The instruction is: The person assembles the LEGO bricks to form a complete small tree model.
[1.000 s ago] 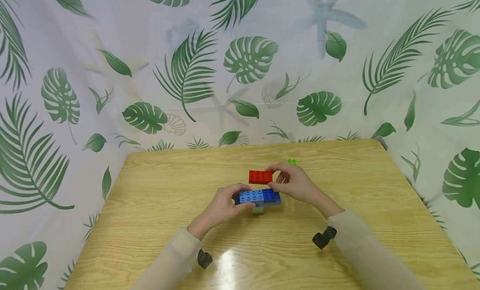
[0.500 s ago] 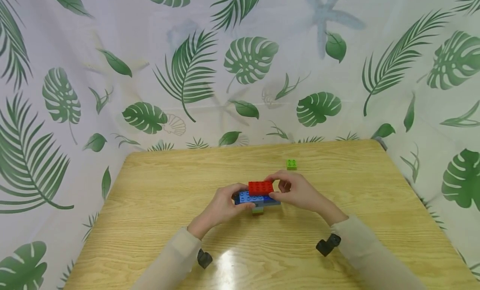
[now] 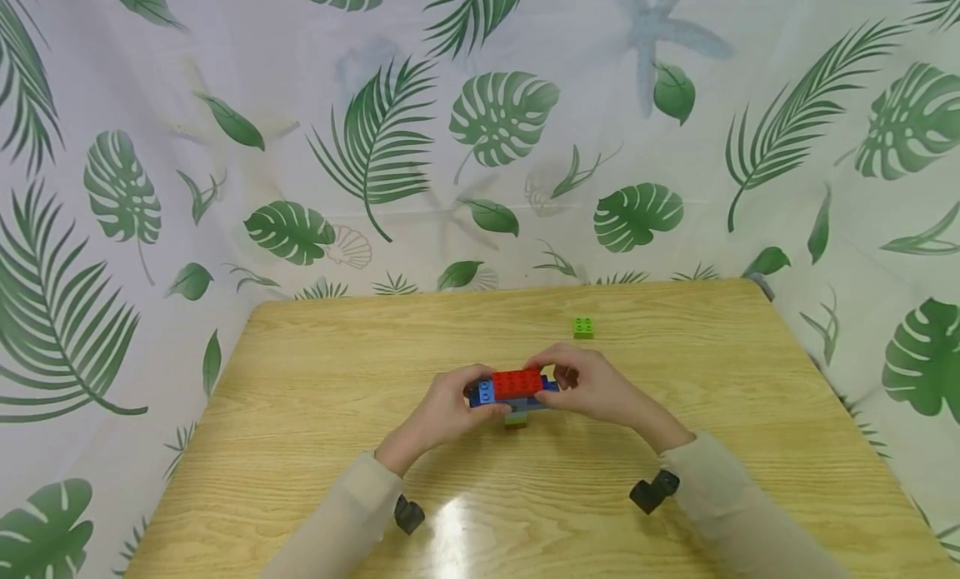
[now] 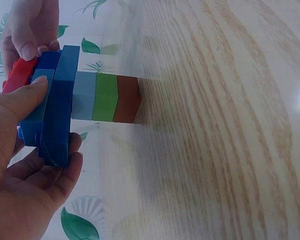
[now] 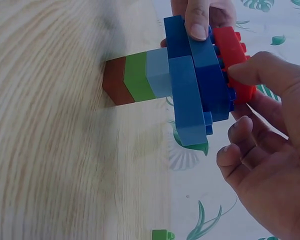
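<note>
A tower of toy building bricks stands on the table: brown, green and pale blue bricks, then a wider blue layer. Above that lie a lighter blue brick and a dark blue brick. My left hand grips the blue layers from the left, thumb in front, fingers behind. My right hand pinches a red brick by its right end, right over the top blue bricks. Some blue studs show along its underside in the right wrist view.
A lone lime-green brick lies on the wooden table behind the tower, a little to the right. A leaf-patterned cloth hangs along the table's back and sides.
My right hand has brought the red brick from behind the tower, forward and down onto its top, shifting slightly left at the end. My left hand has kept its grip on the blue layers.
</note>
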A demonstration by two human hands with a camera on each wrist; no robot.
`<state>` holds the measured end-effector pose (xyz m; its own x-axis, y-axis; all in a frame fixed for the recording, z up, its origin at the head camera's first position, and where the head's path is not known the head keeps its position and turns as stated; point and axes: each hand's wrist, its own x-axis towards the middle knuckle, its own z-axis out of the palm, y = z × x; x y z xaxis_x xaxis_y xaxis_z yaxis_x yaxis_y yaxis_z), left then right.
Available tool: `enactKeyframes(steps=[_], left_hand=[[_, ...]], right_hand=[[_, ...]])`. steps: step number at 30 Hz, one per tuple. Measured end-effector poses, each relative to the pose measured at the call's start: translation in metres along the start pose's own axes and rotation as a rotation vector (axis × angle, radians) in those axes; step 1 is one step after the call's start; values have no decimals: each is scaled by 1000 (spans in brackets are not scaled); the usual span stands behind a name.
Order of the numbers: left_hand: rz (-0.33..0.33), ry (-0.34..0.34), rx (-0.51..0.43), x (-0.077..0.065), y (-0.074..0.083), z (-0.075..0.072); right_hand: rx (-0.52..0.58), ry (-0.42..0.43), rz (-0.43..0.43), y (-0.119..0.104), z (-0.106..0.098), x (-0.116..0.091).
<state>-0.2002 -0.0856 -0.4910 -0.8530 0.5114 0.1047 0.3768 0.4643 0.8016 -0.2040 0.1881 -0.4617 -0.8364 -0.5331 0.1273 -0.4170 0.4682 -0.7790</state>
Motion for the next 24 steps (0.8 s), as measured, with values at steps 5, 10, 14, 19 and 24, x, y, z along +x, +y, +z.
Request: enactKeyframes(steps=[5,10,14,19,24], left_hand=[[1,-3,7,-1,0,-1],[-6,-13,1,-1,0,-1],[2,-2,-3,0,0,-1],[-28,-4,-15,0,1,-2],[-44,-26,-29,2,5,-4]], right_hand=[[-28,5,-21,-1,1,0],[-20,6,-42,-3,2,1],[-21,13,-53,-2,3,1],[-31,21,-64,-1,5,1],[-35,32,-72,-1,6,1]])
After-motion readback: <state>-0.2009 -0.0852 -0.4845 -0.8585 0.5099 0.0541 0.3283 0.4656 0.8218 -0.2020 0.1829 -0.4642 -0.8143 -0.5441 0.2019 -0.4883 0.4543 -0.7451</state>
